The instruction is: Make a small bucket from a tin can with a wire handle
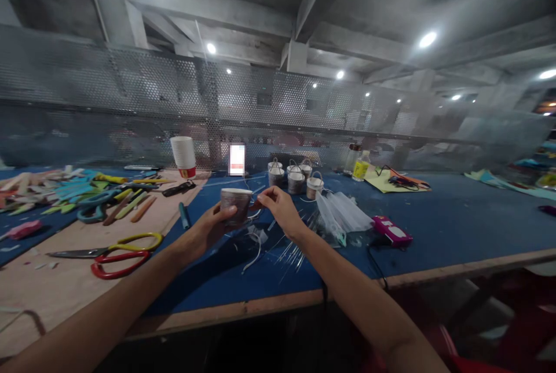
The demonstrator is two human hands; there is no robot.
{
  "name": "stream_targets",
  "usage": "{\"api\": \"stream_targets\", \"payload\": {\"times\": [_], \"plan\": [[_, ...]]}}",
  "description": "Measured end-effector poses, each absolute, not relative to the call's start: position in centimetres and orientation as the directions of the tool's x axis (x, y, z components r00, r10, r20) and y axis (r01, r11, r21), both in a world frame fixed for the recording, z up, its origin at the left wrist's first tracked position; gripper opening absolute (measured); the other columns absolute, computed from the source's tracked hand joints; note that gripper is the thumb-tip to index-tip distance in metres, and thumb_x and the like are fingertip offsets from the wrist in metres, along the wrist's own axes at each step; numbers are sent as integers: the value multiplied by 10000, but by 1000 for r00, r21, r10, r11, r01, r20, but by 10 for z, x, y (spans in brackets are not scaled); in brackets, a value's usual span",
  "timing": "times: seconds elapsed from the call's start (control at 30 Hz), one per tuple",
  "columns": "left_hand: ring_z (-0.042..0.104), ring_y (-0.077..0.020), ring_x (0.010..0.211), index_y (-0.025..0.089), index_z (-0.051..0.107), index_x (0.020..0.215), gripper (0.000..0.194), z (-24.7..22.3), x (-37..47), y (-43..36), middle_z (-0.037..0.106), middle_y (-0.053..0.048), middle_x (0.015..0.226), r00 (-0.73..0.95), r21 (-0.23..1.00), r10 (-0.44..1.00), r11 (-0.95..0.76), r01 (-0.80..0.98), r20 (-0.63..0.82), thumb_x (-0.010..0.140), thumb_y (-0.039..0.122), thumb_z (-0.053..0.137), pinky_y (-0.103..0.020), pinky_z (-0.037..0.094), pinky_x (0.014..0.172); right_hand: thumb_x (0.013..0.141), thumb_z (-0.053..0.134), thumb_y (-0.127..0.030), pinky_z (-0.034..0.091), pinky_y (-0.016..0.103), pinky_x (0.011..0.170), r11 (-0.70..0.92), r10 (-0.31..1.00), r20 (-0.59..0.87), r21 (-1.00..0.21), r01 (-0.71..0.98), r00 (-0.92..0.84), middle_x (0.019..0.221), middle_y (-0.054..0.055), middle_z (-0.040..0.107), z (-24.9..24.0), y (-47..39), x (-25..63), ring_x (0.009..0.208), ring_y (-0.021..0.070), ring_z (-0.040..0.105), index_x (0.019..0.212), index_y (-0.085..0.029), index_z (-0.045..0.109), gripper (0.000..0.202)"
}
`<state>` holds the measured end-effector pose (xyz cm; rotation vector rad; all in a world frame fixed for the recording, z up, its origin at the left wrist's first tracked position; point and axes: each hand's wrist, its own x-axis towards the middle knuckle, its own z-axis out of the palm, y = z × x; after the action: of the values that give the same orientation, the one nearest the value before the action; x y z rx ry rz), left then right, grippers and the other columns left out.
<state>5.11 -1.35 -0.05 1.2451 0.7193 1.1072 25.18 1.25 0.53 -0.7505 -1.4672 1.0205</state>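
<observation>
My left hand (217, 219) is wrapped round a small cup (237, 202) with a brownish-grey covering and a pale rim, held upright above the blue table. Just right of the cup, my right hand (280, 208) has its thumb and fingers pinched together. Whatever lies between those fingertips is too small to make out. A thin white cord (252, 260) trails on the table below the hands. Several similar cups with looped handles (296, 180) stand farther back.
Left lie big scissors (125, 248) with red and yellow handles, a teal marker (184, 216) and a stack of paper cups (183, 153). Right are clear plastic bags (345, 214), thin clear sticks (293, 251), a magenta device (392, 231) and a yellow-labelled bottle (361, 167). Perforated metal screen (269, 95) behind.
</observation>
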Motion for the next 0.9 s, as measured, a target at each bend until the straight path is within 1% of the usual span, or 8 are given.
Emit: {"api": "stream_targets", "payload": {"times": [0.1, 0.2, 0.4, 0.63, 0.9], "plan": [[576, -349, 1322, 246, 705, 1247, 429, -1, 51, -14, 691, -123, 1361, 359, 963, 923, -41, -266, 139, 857, 424, 704, -485, 444, 1083, 841, 682, -343, 530, 339, 831, 429, 882, 441, -897, -107, -165, 770, -2, 702, 2, 16, 251, 773, 196, 720, 839, -210, 595, 159], [576, -346, 1326, 242, 707, 1248, 443, 1, 52, -15, 704, -124, 1341, 371, 959, 919, -26, -281, 134, 842, 419, 725, -481, 433, 1107, 844, 677, -334, 536, 340, 827, 434, 879, 447, -894, -110, -166, 770, -5, 700, 1, 16, 250, 752, 190, 716, 831, -209, 590, 153], [542, -348, 1362, 221, 714, 1248, 446, 6, 53, -20, 697, -132, 1348, 393, 959, 913, 4, -284, 112, 846, 413, 716, -466, 426, 1123, 840, 661, -311, 538, 322, 802, 444, 883, 447, -894, -57, -145, 773, -11, 680, 5, 11, 251, 754, 183, 700, 814, -211, 585, 129], [599, -331, 1302, 211, 701, 1284, 478, 5, 52, -19, 692, -153, 1350, 425, 956, 899, 26, -292, 106, 849, 409, 714, -426, 471, 1049, 852, 644, -329, 522, 316, 818, 472, 877, 465, -881, 33, -121, 806, 2, 675, 3, 15, 252, 795, 180, 662, 812, -209, 607, 132], [647, -338, 1218, 223, 715, 1280, 491, 6, 49, -21, 703, -131, 1338, 458, 961, 885, 55, -273, 80, 838, 436, 718, -444, 477, 1040, 839, 650, -326, 501, 316, 813, 476, 875, 470, -879, 30, -116, 798, 8, 672, 3, 16, 253, 786, 182, 649, 802, -200, 620, 135]]}}
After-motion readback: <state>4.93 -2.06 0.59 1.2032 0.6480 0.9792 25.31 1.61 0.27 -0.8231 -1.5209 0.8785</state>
